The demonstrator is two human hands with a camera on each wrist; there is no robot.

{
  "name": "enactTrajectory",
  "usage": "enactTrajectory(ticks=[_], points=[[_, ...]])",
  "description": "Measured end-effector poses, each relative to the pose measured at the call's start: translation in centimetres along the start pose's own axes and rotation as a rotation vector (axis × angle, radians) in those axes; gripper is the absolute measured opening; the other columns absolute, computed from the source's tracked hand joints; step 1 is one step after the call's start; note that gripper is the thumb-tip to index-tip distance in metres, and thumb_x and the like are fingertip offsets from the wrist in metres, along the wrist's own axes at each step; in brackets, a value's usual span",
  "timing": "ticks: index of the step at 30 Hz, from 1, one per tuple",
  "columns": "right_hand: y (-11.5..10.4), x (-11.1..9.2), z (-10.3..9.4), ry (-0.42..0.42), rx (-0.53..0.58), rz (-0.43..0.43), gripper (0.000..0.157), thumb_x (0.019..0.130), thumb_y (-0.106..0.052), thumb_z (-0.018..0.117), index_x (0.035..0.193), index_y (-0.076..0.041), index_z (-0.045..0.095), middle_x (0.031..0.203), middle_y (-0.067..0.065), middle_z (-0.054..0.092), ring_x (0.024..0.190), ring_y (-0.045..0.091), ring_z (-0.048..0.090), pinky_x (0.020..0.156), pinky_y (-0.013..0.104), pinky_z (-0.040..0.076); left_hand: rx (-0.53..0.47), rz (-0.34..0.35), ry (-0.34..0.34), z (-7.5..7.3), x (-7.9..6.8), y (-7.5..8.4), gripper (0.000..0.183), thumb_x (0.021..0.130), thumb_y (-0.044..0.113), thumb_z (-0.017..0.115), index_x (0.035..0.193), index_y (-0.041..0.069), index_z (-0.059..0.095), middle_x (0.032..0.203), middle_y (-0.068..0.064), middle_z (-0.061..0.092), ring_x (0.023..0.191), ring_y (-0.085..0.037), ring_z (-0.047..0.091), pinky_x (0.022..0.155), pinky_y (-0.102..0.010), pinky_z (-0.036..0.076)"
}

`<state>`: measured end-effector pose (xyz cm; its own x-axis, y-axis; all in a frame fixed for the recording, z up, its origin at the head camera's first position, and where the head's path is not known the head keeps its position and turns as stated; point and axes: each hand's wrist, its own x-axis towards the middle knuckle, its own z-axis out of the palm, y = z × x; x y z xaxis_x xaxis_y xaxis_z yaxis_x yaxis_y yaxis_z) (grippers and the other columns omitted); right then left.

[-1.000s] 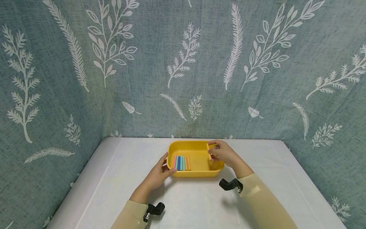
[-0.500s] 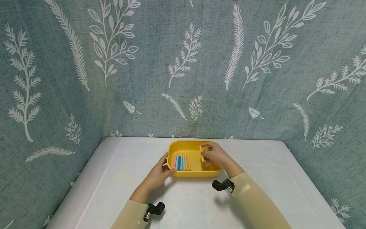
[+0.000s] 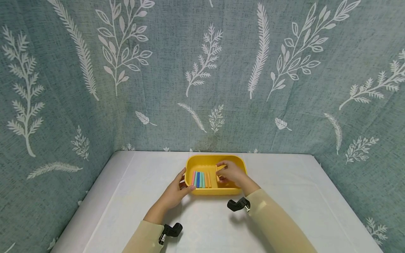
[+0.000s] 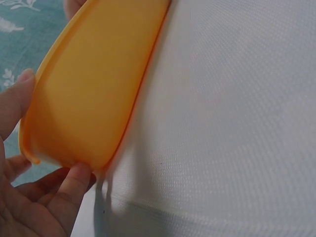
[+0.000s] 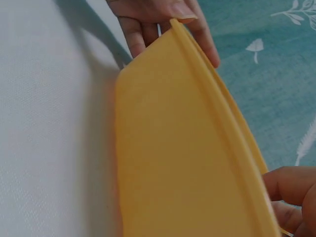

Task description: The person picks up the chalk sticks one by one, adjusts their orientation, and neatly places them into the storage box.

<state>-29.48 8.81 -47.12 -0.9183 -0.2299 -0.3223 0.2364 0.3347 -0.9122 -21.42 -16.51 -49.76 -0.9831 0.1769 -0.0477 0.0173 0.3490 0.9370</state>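
Observation:
A yellow plastic tray sits on the white table in the head view. My left hand grips its left front corner, thumb over the rim; the left wrist view shows the fingers against the tray's outer wall. Inside, along the left, several chalk sticks in pink, teal, blue, green and orange lie side by side. My right hand reaches into the tray and pinches an orange chalk stick, a small gap right of the row. In the right wrist view the tray wall hides that stick.
White cloth covers the table. A blue-green curtain with white leaf prints hangs behind and at both sides. A black wrist mount is on the left sleeve, and another black mount on the right.
My right hand has moved left and slightly down inside the tray, bringing the orange chalk stick closer to the row. My left hand and the tray have stayed put.

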Motion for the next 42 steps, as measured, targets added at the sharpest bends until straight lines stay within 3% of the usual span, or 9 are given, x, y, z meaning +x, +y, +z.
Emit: enactTrajectory(ticks=[18, 36, 42], points=[[0.7, 0.7, 1.7, 0.034, -0.101, 0.095, 0.038, 0.092, -0.007, 0.071, 0.128, -0.005, 0.058, 0.087, 0.014, 0.063, 0.062, 0.018, 0.061, 0.059, 0.027, 0.059, 0.001, -0.003, -0.007, 0.1, 0.1, -0.1, 0.088, 0.095, 0.029, 0.07, 0.162, 0.015, 0.015, 0.157, -0.021, 0.034, 0.136, -0.039, 0.046, 0.105, -0.048, 0.047], [0.5, 0.7, 2.4, 0.062, -0.211, 0.083, 0.036, 0.091, -0.008, 0.074, 0.124, -0.005, 0.061, 0.087, 0.012, 0.065, 0.064, 0.018, 0.065, 0.058, 0.025, 0.059, 0.003, -0.001, -0.002, 0.1, 0.1, -0.1, 0.088, 0.095, 0.03, 0.07, 0.162, 0.014, 0.014, 0.156, -0.021, 0.035, 0.135, -0.038, 0.047, 0.105, -0.046, 0.047], [0.6, 0.9, 2.5, 0.051, -0.184, 0.072, 0.035, 0.092, -0.007, 0.072, 0.125, -0.003, 0.061, 0.088, 0.013, 0.065, 0.065, 0.018, 0.064, 0.058, 0.026, 0.059, 0.009, -0.013, -0.002, 0.0, 0.0, 0.0, 0.089, 0.095, 0.031, 0.07, 0.162, 0.015, 0.014, 0.157, -0.02, 0.035, 0.135, -0.038, 0.047, 0.105, -0.047, 0.047]])
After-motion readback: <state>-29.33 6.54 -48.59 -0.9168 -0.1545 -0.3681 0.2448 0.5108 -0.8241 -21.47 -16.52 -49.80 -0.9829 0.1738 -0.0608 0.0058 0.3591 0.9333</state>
